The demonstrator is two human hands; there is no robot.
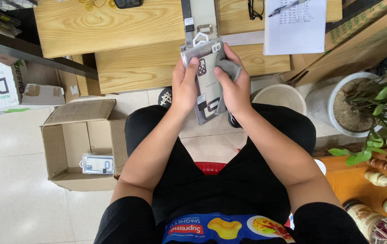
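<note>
Wooden desk (pixel 125 27) spans the top of the view, lower wooden shelf (pixel 144 68) just below it. Open cardboard box (pixel 74 149) sits on the tiled floor at the person's left, one packaged phone case (pixel 97 164) lying inside it. White plant pot (pixel 349 106) with a green plant at the right, a pale round bowl (pixel 280 97) beside it on the floor. Lined paper sheet (pixel 295 27) with a pen on the desk, black glasses (pixel 255 9) next to it. Person is seated, both forearms raised over the lap. Left hand (pixel 185 86) is closed around the left edge of a clear phone case package (pixel 205 86), thumb on its front. Right hand (pixel 234 88) presses a grey cloth (pixel 227 72) against the package's right side, fingers curled around cloth and edge. The package is held upright between both hands, in front of the shelf edge, above the knees.
</note>
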